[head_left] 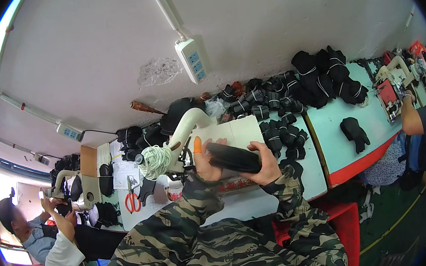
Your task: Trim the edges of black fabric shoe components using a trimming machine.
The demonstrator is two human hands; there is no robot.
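Observation:
Between my hands is a smooth black bundle (234, 157), slightly blurred, which looks like stacked or rolled fabric pieces. My right hand (265, 167) grips its right end, thumb and fingers round it. At the other end, my left hand (207, 165) supports the bundle with its palm turned up and its fingers partly hidden behind the black material. An orange cover sits on one left finger. Just beyond stands a cream sewing machine (197, 118), with a hank of white cord (156, 162) hanging at its left end.
Orange-handled scissors (133, 201) lie left on the pale table (243, 208). Tied black bundles (273, 136) crowd the table's back and right. A single black glove-like piece (354, 133) lies on the right-hand table. Co-workers sit at machines left and right. A power strip (190, 59) hangs above.

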